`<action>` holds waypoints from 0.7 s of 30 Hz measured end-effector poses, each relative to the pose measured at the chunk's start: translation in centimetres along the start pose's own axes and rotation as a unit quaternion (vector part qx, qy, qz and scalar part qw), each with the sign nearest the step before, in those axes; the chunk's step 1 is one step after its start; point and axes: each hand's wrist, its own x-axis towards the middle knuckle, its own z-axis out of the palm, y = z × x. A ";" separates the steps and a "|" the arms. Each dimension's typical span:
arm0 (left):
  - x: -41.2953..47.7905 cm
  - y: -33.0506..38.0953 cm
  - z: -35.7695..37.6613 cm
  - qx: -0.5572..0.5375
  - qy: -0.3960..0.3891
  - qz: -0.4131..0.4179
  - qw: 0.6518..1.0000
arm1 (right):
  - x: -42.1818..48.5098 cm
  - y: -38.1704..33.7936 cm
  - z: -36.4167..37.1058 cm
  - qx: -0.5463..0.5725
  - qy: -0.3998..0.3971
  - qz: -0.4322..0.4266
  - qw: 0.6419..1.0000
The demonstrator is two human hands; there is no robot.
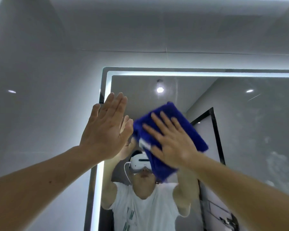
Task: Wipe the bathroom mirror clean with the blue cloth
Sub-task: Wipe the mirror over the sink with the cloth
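Folded deep-blue terry cloth (pixel 194 134), motion-blurred, pressed flat on the upper left part of a large rectangular wall mirror (pixel 240 127) edged with a glowing white strip. Tilted like a diamond, roughly as wide as long, so no clear long axis. Spread on top of the cloth, the right hand (pixel 173 145): fingers straight and fanned, pointing up and to the left, palm pushing the fabric onto the glass, nothing curled round it. Just left of the cloth, almost touching its edge, the left hand (pixel 103 130): fingers straight and together, holding nothing, apparently braced flat against the glass beside the lit left edge, fingertips meeting their own reflection. Key relation for the coming stroke: cloudy pale smears (pixel 273 157) well to the right of the cloth, on the far right part of the glass, opposite the fingers' heading; right hand on the cloth, hence the nearer one. Judged mid-wipe, with much glass to the right and below not yet covered. Reflected under the cloth: a white headset (pixel 140 161) and a pale T-shirt (pixel 145 212). Around the mirror, glossy grey wall tiles (pixel 40 64)
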 end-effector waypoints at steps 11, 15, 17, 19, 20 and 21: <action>-3.2 2.3 1.4 0.002 0.004 0.001 1.000 | 2.5 -1.5 0.5 0.021 0.042 0.140 0.989; -5.3 2.7 1.9 0.001 -0.012 -0.017 1.000 | -4.4 -5.9 1.9 0.056 0.047 0.138 0.988; -6.3 3.1 2.1 0.003 -0.029 -0.025 0.999 | -7.9 -8.0 2.5 0.064 0.039 0.126 0.989; -7.4 3.6 2.1 0.010 -0.047 -0.034 0.998 | -10.8 -9.8 3.0 0.072 0.023 0.124 0.989; -7.9 3.9 2.1 0.011 -0.052 -0.045 0.998 | -12.1 -10.6 3.2 0.077 0.017 0.127 0.989; -8.4 4.2 2.0 0.011 -0.059 -0.054 0.997 | -13.2 -11.2 3.3 0.080 0.010 0.129 0.988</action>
